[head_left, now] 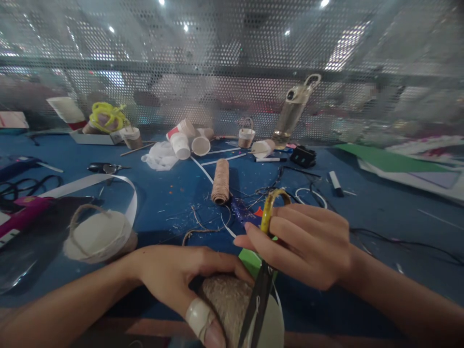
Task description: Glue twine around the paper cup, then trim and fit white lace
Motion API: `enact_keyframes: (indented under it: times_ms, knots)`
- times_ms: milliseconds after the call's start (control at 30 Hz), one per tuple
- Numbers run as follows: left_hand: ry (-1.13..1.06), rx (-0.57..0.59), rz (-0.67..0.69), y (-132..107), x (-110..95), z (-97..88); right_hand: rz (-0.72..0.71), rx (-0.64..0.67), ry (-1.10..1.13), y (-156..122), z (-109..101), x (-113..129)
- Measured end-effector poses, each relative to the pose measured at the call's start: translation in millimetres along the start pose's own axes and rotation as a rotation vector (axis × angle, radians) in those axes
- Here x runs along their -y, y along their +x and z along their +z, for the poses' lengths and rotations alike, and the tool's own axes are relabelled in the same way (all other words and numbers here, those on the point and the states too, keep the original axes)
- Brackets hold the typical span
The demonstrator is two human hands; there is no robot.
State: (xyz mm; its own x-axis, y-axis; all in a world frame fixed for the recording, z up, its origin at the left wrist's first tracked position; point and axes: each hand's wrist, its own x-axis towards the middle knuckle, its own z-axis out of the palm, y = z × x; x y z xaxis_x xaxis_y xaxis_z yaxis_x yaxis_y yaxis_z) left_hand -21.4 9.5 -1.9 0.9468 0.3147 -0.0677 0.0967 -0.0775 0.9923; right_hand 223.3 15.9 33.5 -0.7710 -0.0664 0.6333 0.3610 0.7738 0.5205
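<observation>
My left hand (181,273) grips a twine-wrapped cup (224,302) at the bottom of the view, with a bandage (198,314) round its thumb. A pale round end of the cup faces right. In my right hand (308,244) are scissors (261,295) with a yellow handle and dark blades. The blades point down and lie across the cup's side, slightly parted. Whether they touch it I cannot tell. A green piece (250,261) shows just behind the cup. Left of my left hand stands a small basket (97,234) with a twine handle and a white ribbon beside it.
A twine spool (221,181) lies mid-table among loose threads. Glue guns, one magenta (27,215), lie at the left. Behind are paper cups (180,145), small baskets (246,137) and a tilted water bottle (292,113) against a perforated metal screen. Green sheets (391,158) lie right.
</observation>
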Motion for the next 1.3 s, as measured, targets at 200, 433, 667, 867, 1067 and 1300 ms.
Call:
enact_keyframes:
  times_ms: [200, 433, 667, 867, 1067, 1300]
  knots:
    - [-0.084, 0.031, 0.1, 7, 6, 0.4, -0.007, 0.028, -0.01, -2, -3, 0]
    - [-0.112, 0.06, 0.029, 7, 7, -0.3, -0.018, -0.025, 0.011, 2, -3, -1]
    - [-0.151, 0.084, -0.003, 9, 6, 0.1, -0.013, -0.01, 0.007, 3, -5, 0]
    - [-0.103, 0.095, -0.022, 2, -8, -1.6, 0.013, 0.016, -0.011, -1, -3, -1]
    - [0.077, -0.04, 0.12, -13, -25, -0.4, 0.141, 0.01, -0.023, -8, 2, -2]
    - [0.114, -0.101, 0.159, -13, -14, -0.9, 0.15, -0.009, -0.048, -9, 3, -1]
